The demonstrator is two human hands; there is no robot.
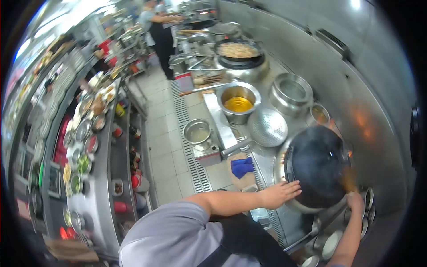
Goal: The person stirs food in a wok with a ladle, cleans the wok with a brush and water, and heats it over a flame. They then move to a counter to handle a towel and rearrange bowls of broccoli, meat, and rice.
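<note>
A large black wok (318,167) sits on the round burner in front of me, with faint smoke over its dark inside. My left hand (281,195) is stretched out flat at the wok's near left rim, fingers extended and holding nothing. On the other side, my right hand (355,201) is closed at the wok's right edge. From it a brown tool (348,180), smeared by motion, reaches up along the inside of the rim; its exact kind I cannot tell. A folded blue cloth (242,167) lies left of the wok.
Behind the wok are a perforated strainer (267,128), a pot of yellow oil (239,104) and a wide metal pot (291,94). Several containers (331,244) stand at the lower right. A prep counter (100,178) with bowls runs along the left. Another person (161,40) works farther back.
</note>
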